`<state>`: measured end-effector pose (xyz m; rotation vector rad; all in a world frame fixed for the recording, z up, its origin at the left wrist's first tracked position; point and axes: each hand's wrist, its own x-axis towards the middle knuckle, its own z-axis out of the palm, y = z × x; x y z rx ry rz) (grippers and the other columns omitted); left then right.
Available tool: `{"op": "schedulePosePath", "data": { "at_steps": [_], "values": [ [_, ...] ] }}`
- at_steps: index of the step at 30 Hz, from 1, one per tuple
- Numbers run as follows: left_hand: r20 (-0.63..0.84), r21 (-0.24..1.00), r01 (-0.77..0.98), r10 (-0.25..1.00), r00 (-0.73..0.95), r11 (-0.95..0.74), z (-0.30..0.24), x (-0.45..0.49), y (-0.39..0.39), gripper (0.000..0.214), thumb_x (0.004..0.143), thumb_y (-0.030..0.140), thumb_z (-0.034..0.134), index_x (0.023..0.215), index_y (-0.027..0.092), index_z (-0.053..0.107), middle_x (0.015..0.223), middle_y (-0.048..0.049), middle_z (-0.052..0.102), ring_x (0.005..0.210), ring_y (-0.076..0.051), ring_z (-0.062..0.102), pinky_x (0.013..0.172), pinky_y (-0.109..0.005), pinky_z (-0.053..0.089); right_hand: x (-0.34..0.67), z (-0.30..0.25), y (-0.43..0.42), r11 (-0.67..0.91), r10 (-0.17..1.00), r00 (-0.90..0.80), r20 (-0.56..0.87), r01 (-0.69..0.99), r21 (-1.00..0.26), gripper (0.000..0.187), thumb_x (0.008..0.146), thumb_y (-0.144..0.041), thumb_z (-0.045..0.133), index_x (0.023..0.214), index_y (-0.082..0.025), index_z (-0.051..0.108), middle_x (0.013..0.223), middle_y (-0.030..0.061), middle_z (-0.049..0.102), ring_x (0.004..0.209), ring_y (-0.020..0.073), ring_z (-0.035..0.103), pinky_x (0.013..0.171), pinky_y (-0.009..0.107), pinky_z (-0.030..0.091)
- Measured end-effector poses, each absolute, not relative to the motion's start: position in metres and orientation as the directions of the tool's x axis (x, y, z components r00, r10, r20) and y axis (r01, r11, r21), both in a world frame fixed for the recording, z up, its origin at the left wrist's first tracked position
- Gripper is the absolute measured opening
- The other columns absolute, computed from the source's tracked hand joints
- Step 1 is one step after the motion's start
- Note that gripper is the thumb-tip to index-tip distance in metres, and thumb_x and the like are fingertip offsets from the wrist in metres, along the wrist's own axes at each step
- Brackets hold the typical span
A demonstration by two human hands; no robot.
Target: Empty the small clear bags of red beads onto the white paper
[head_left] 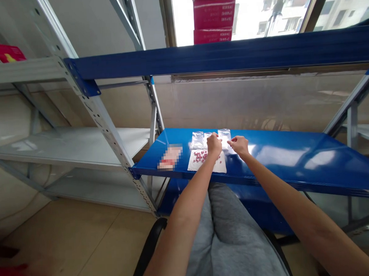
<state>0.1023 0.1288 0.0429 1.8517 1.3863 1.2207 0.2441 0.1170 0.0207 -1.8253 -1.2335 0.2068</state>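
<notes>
My left hand (215, 146) is closed over the middle of three small clear plastic bags, and its curled fingers hide part of the middle bag (206, 135). Whatever those fingers hold is too small to make out. My right hand (239, 146) is pinched beside the right-hand bag (224, 133), and I cannot make out anything between its fingertips. The left-hand bag (197, 140) lies flat. Nearer to me, several small red pieces (200, 156) are scattered on a white sheet (212, 168), mostly on its left half, under and beside my left wrist.
The blue shelf (275, 154) serves as the work surface. A blurred-out pinkish item (170, 157) lies on its left. A blue crossbeam (199, 59) runs above, with red boxes (214, 13) stacked behind it. A perforated metal upright (99, 117) stands at left, beside white shelves (79, 145).
</notes>
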Motion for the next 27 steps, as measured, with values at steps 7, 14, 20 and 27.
{"op": "schedulePosePath", "data": {
  "at_steps": [7, 14, 20, 27],
  "values": [
    [0.458, 0.762, 0.49, 0.887, 0.053, -0.423, 0.048, 0.09, 0.106, 0.011, 0.094, 0.017, 0.059, 0.101, 0.018, 0.068, 0.107, -0.0145, 0.072, 0.102, -0.025, 0.067, 0.086, -0.034, 0.049, 0.236, 0.011, 0.114, -0.125, 0.802, 0.48, 0.355, 0.716, -0.686, 0.018, 0.082, -0.034, 0.069, 0.09, -0.017, 0.07, 0.091, 0.0169, 0.074, 0.094, 0.0304, 0.067, 0.081, 0.037, 0.048],
    [0.432, 0.886, 0.239, 0.895, -0.112, -0.398, 0.045, 0.047, 0.052, 0.019, 0.094, 0.021, 0.054, 0.104, 0.02, 0.07, 0.101, -0.0087, 0.073, 0.086, -0.019, 0.068, 0.074, -0.028, 0.051, 0.217, 0.008, 0.071, -0.156, 0.768, 0.544, 0.337, 0.67, -0.726, 0.038, 0.086, -0.036, 0.059, 0.117, -0.014, 0.065, 0.103, 0.0176, 0.07, 0.098, 0.0302, 0.065, 0.084, 0.038, 0.047],
    [0.366, 0.928, 0.187, 0.878, -0.309, -0.321, 0.024, -0.002, 0.013, 0.02, 0.091, 0.026, 0.055, 0.103, 0.02, 0.069, 0.094, -0.0059, 0.073, 0.079, -0.019, 0.069, 0.077, -0.03, 0.053, 0.188, -0.006, 0.002, -0.039, 0.633, 0.708, 0.312, 0.432, -0.901, 0.036, 0.083, -0.038, 0.055, 0.109, -0.016, 0.068, 0.094, 0.0112, 0.072, 0.078, 0.0249, 0.066, 0.078, 0.037, 0.047],
    [0.338, 0.939, 0.199, 0.857, -0.388, -0.28, 0.004, -0.041, 0.017, 0.023, 0.087, 0.03, 0.056, 0.1, 0.02, 0.071, 0.088, -0.0058, 0.073, 0.076, -0.021, 0.069, 0.075, -0.031, 0.054, 0.181, 0.006, -0.023, 0.064, 0.602, 0.714, 0.357, 0.403, -0.913, 0.03, 0.083, -0.035, 0.056, 0.104, -0.018, 0.069, 0.089, 0.0075, 0.072, 0.072, 0.0224, 0.068, 0.077, 0.036, 0.048]
  ]
}}
